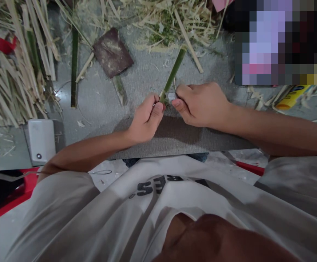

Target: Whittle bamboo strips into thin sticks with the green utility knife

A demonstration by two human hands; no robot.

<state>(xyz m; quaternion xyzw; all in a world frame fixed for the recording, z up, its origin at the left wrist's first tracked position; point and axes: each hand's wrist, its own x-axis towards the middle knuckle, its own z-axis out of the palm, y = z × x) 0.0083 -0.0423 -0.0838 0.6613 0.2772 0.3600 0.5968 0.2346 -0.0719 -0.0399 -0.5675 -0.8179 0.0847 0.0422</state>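
My left hand (146,118) is closed around the near end of a short green bamboo strip (173,72), which slants up and away to the right. My right hand (200,103) is closed just beside it, its fingertips pinched on a small pale blade-like piece (171,96) at the strip's near end; I cannot name it for sure. Both hands rest over a grey cloth (136,83) spread across my lap.
Heaps of pale bamboo splits (13,72) lie at left and along the top. A brown sandpaper sheet (112,52), a long dark green strip (74,65), a white box (41,140) and a yellow can (293,96) lie around. A red stool edge (16,198) shows below.
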